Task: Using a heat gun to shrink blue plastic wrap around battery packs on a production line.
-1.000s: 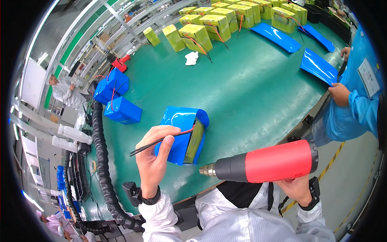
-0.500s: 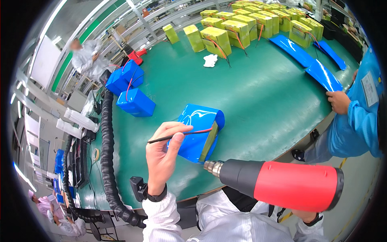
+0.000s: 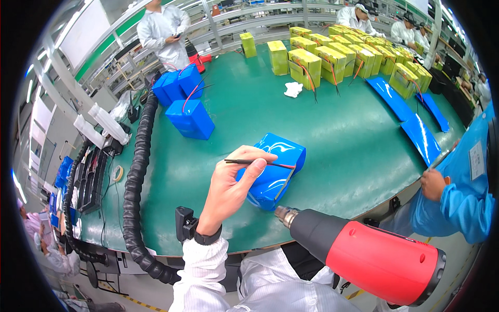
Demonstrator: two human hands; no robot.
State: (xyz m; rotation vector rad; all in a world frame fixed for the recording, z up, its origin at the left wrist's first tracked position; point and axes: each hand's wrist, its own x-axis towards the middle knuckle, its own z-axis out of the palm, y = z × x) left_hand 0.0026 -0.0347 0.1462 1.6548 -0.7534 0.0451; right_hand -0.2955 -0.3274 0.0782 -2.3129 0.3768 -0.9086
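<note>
My left hand (image 3: 234, 182) lies on the near left of a battery pack in shiny blue shrink wrap (image 3: 285, 149). Its thumb and fingers are closed round the pack's black and red leads (image 3: 250, 162). A red and black heat gun (image 3: 382, 260) hangs over the table's near edge, its metal nozzle (image 3: 287, 214) just short of the pack's near corner. The gun's body hides my right hand, which holds it from below. Little of the pack's end shows past the wrap's edge.
Several blue-wrapped packs (image 3: 191, 120) stand at the left, by a thick black ribbed hose (image 3: 136, 182). Yellow-green packs with leads (image 3: 305, 67) crowd the back. Flat blue sleeves (image 3: 422, 140) lie at the right, near a co-worker's hand (image 3: 432, 184). White crumpled tissue (image 3: 293, 89) sits mid-table.
The wrap now sits closer round the pack's end, where a wide yellow-green strip showed before. My view has shifted, and my left hand, the pack and the gun appear further right.
</note>
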